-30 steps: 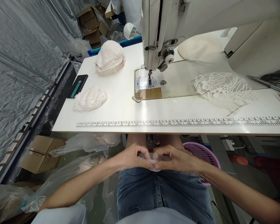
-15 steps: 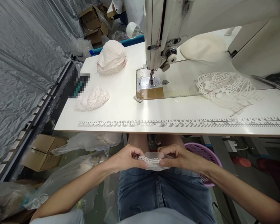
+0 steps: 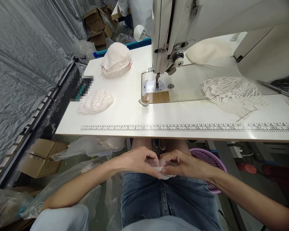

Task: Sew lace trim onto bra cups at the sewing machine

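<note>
Both my hands meet over my lap, below the front edge of the white sewing table (image 3: 135, 114). My left hand (image 3: 136, 161) and my right hand (image 3: 183, 163) are closed, pinching a small white lace-edged piece (image 3: 162, 170) between them. Most of the piece is hidden by my fingers. The sewing machine (image 3: 173, 35) stands on the table beyond, its needle over the metal plate (image 3: 153, 86).
On the table lie a small lace piece (image 3: 95, 102), a stack of pale cups (image 3: 116, 60), a loose lace heap (image 3: 233, 93) and a printed ruler (image 3: 183, 127). A purple basket (image 3: 210, 160) sits by my right knee. Plastic bags and cardboard boxes (image 3: 42, 157) lie left, under the table.
My hands have drawn closer together, folding the lace piece so less of it shows than half a second ago.
</note>
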The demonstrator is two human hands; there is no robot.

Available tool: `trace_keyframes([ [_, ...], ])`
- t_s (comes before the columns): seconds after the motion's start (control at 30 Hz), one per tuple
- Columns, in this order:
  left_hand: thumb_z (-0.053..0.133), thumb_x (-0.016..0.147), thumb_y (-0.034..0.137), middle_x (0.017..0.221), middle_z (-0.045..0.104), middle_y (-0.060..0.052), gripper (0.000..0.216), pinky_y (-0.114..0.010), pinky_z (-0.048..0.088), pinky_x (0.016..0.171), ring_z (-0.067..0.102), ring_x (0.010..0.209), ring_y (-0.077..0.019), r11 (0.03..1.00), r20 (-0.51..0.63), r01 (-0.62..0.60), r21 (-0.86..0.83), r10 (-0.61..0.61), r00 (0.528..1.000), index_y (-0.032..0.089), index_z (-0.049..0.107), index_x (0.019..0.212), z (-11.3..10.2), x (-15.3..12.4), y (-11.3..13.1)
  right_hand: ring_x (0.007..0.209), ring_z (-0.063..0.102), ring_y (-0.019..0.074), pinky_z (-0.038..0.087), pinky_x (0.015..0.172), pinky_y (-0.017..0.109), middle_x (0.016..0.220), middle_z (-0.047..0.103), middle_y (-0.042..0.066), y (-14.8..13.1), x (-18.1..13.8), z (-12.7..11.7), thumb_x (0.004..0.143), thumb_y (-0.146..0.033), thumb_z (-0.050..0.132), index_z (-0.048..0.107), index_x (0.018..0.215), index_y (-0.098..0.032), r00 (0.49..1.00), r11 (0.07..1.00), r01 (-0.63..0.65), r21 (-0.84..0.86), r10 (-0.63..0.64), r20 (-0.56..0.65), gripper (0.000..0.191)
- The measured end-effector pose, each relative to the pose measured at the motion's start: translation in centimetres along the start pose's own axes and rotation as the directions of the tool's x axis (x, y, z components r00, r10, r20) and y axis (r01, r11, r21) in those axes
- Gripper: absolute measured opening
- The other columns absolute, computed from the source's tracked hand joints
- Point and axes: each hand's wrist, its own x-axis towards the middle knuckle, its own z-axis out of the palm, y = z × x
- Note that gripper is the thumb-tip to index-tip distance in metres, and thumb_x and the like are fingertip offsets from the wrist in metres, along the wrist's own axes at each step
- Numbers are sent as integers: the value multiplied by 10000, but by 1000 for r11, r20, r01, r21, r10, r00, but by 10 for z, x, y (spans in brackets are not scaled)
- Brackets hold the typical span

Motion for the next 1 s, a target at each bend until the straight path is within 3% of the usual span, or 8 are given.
trace_keyframes([
  [0.1,697,659,456,548,418,62,317,-206,199,455,334,518,-64,998,-24,42,51,-41,999,149,620,674,-1,4,7,559,313,80,233,510,233,597,384,-35,-2,1,0,786,-450,584,555,669,-129,1000,1000,4,-5,-4,-24,343],
  [0.2,687,681,411,555,433,57,274,-195,215,454,343,512,-60,997,7,67,-42,-67,998,144,627,697,-4,2,10,540,297,75,224,498,230,588,373,-43,-5,0,-5,791,-449,582,556,670,-128,999,998,35,-47,-36,-8,345],
  [0.33,702,680,381,532,395,64,259,-192,226,461,304,501,-56,972,38,93,-215,-87,995,136,658,750,-9,-5,9,577,379,84,280,530,225,667,483,-16,-7,-3,-16,787,-395,613,631,789,-115,996,991,74,-112,-67,67,280],
  [0.47,718,671,286,559,467,47,185,-188,270,488,360,527,-58,942,67,181,-281,-169,983,125,677,751,-13,-11,4,678,481,119,358,601,235,770,569,21,-1,-5,-22,768,-354,640,665,843,-113,994,998,41,-41,-37,100,253],
  [0.63,713,678,257,640,567,13,182,-190,337,537,449,585,-76,936,89,195,-294,-176,980,128,701,806,-12,-13,-2,726,522,138,394,653,247,802,581,33,0,-4,-20,773,-377,633,683,845,-123,992,996,86,-22,-84,94,269],
  [0.87,729,671,282,793,601,-11,169,-199,401,629,520,698,-99,972,-15,107,-210,-113,994,144,703,766,-9,-16,-9,735,500,142,370,638,249,809,533,36,0,-6,-18,854,-431,526,692,878,-133,989,977,141,-161,-130,75,342],
  [1.0,718,684,299,698,614,-3,190,-197,390,583,509,631,-94,962,32,160,-220,-157,987,136,700,779,-9,-16,-7,743,496,133,372,660,251,824,513,30,1,-3,-17,870,-393,516,684,870,-135,983,969,177,-172,-168,68,308],
])
